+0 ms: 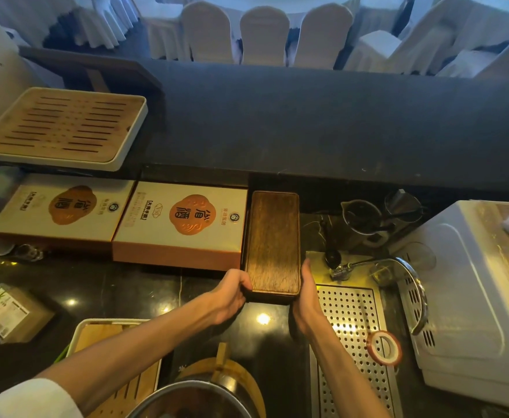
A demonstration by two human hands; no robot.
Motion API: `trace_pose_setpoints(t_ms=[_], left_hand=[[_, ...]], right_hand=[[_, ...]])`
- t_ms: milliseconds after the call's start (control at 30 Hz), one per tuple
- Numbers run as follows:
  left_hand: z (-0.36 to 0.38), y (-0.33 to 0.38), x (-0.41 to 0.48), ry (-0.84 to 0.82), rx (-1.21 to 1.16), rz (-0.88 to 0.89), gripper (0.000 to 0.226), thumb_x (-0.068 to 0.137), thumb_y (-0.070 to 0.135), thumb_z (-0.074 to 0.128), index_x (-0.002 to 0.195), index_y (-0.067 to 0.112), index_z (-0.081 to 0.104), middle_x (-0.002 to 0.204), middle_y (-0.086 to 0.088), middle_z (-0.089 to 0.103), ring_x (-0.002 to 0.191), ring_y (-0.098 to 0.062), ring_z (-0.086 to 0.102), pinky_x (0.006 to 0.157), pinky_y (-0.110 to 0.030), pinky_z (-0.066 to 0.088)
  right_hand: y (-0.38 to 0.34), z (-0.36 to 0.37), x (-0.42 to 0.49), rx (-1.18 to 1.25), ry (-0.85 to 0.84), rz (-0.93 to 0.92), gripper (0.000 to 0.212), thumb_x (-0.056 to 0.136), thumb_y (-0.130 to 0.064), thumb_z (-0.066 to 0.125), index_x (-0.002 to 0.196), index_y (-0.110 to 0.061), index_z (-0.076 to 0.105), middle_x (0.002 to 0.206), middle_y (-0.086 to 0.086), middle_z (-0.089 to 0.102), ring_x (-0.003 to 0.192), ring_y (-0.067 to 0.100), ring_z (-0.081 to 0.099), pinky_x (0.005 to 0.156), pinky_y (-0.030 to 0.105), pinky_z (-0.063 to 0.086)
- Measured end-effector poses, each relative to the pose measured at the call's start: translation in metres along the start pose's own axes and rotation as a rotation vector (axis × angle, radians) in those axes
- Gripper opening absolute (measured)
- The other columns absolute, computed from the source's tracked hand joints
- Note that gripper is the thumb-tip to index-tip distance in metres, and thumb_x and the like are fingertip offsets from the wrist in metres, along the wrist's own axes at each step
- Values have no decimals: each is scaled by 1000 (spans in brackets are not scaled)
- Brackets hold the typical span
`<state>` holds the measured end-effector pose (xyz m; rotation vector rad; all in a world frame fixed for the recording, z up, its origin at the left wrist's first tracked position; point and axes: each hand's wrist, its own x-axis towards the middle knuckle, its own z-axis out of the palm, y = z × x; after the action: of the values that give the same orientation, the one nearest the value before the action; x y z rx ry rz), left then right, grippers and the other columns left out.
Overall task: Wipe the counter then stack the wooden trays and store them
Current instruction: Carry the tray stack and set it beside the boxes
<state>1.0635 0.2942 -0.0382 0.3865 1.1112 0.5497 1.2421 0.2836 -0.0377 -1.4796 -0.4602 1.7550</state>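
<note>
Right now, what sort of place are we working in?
Most likely a service bar at the edge of a banquet hall or restaurant. Covered chairs ring a clothed table beyond the dark counter; behind it sit a perforated metal drain tray with a tap and boxed liquor.

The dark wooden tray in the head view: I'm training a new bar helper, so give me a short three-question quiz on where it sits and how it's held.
1. True or false: both hands grip the dark wooden tray at its near end.
2. What lies directly on the tray's left side? A) the roll of red tape B) an orange-and-white gift box C) the white appliance
3. Fill in: the pale slatted tray sits on the raised ledge at the far ____ of the view.

Key
1. True: the left hand and right hand hold its near corners.
2. B: the gift box lies alongside it.
3. left
</note>
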Motion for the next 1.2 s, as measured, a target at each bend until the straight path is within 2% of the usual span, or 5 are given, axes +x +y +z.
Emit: trace_pose_setpoints(t_ms=[200, 533, 667, 967, 1200], left_hand=[[10, 2, -6, 18, -18, 29, 18, 56, 17, 52, 69, 15, 40, 105, -12, 67, 106, -27, 60, 77, -26, 48], [21, 0, -9, 106, -8, 21, 16, 61, 13, 47, 63, 20, 33, 112, -18, 47, 124, -41, 45, 121, -45, 22], [11, 3, -10, -6, -34, 16, 11, 64, 11, 47, 70, 16, 39, 117, -21, 49, 121, -40, 48, 113, -42, 35], [6, 0, -7, -116, -200, -50, 21, 68, 13, 50, 87, 7, 57, 87, -12, 77, 77, -23, 76, 60, -28, 60], [11, -3, -6, -113, -397, -48, 57, 73, -2, 49, 131, 1, 46, 123, -27, 66, 115, -42, 63, 82, -42, 60]], right_hand=[[6, 3, 7, 31, 0, -12, 70, 97, -66, 26, 136, -16, 56, 129, 15, 66, 121, 32, 62, 112, 56, 40], [7, 0, 10, 23, -15, -42, 67, 96, -66, 28, 129, -17, 61, 119, 12, 73, 113, 31, 69, 103, 50, 50], [5, 3, 10, 8, -8, -53, 61, 97, -66, 27, 117, -22, 66, 111, 8, 76, 104, 25, 73, 93, 44, 54], [7, -3, -12, 267, 117, 52, 61, 105, -50, 24, 149, -12, 40, 148, 16, 51, 139, 29, 46, 121, 46, 28], [5, -7, -20, 412, 100, 144, 61, 102, -47, 36, 146, -5, 42, 149, 20, 48, 142, 33, 39, 123, 48, 22]])
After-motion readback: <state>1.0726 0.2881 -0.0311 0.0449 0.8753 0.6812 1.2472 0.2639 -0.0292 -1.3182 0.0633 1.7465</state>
